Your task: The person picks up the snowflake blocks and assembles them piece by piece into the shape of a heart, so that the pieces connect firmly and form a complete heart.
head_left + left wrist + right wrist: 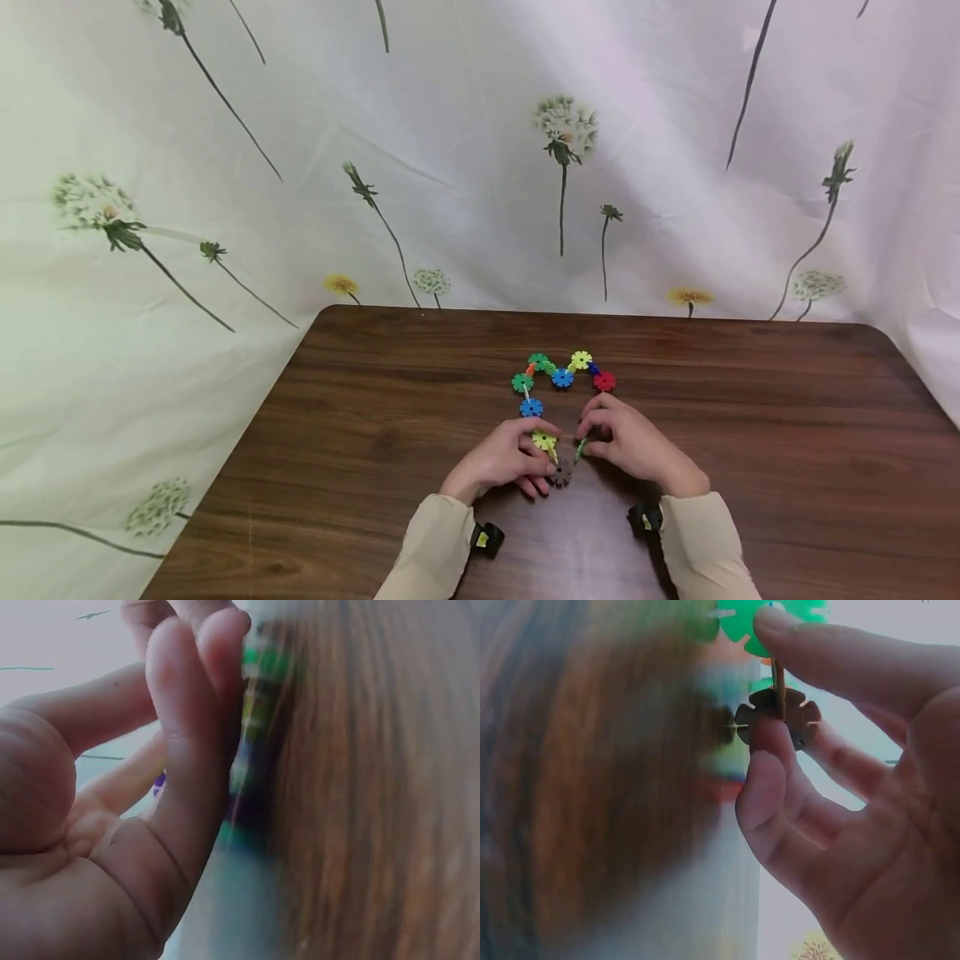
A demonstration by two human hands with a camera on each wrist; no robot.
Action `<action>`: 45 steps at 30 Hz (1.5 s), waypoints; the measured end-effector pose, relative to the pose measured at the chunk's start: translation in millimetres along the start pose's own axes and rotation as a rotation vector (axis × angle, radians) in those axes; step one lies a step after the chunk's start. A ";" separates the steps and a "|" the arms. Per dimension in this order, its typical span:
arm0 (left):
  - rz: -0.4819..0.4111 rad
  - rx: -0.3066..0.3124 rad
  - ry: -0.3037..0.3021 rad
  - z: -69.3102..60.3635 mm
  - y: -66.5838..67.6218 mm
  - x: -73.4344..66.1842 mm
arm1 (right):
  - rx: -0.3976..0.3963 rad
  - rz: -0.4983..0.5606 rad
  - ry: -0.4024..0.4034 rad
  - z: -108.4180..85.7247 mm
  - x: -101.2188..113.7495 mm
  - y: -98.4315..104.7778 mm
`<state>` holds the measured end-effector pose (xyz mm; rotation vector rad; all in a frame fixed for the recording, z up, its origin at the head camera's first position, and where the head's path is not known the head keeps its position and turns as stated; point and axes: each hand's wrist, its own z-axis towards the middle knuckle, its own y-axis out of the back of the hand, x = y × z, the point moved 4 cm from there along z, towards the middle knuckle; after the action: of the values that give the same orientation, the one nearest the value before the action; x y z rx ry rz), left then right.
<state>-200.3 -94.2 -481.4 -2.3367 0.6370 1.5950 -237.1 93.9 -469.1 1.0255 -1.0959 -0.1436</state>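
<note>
Notched plastic building discs, linked edge to edge, form a heart-like outline on the table. At its lower tip, my left hand (506, 458) holds the chain by a grey-brown disc (561, 472), thumb against it, with a yellow disc (543, 440) just under the forefinger. To the right, my right hand (630, 437) pinches a green disc (581, 450), seen nearly edge-on and apart from the grey-brown one. In the right wrist view, the thumb lies on a green disc (746, 622), and a brown disc (802, 720) shows behind the fingers. My right hand hides part of the right side.
Blue (531, 407), green (522, 382) and red (604, 382) discs lie farther up the outline, with a blue disc (562, 377) at the top dip. The dark wooden table (360, 425) meets a flower-printed cloth (465, 167) behind. Both wrists carry black cameras.
</note>
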 end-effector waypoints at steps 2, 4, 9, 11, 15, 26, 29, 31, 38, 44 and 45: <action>-0.027 -0.014 -0.017 1.4 0.1 0.6 | -0.014 -0.002 -0.008 0.5 0.2 -0.4; -0.050 -0.031 -0.038 2.8 0.8 1.1 | -0.028 0.006 -0.017 1.2 0.5 -0.6; -0.055 -0.084 -0.075 6.0 3.4 1.5 | -0.053 0.038 -0.035 3.4 1.4 -0.4; -0.051 -0.098 -0.080 6.6 3.6 1.4 | -0.055 0.051 -0.046 4.0 1.8 -0.3; -0.066 -0.103 -0.089 7.0 3.9 0.9 | -0.050 0.066 -0.066 4.7 2.2 -0.9; -0.118 -0.115 -0.079 6.5 5.3 0.0 | -0.061 0.042 -0.054 7.0 5.5 -3.5; -0.163 -0.121 -0.064 6.7 4.7 0.2 | -0.070 0.027 -0.067 7.3 6.0 -3.8; -0.182 -0.129 -0.061 6.8 4.7 0.3 | -0.078 0.013 -0.072 7.8 6.5 -4.0; -0.168 -0.147 -0.074 5.5 5.4 -2.5 | -0.104 -0.032 -0.069 9.2 10.5 -4.7; -0.172 -0.178 -0.088 4.8 6.6 -3.8 | -0.138 -0.080 -0.049 10.1 13.6 -5.0; -0.178 -0.187 -0.089 5.0 6.8 -3.4 | -0.141 -0.087 -0.044 10.2 14.2 -5.0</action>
<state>-208.7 -97.2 -479.8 -2.3571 0.2629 1.7295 -236.2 76.9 -462.7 0.9468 -1.0654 -0.3108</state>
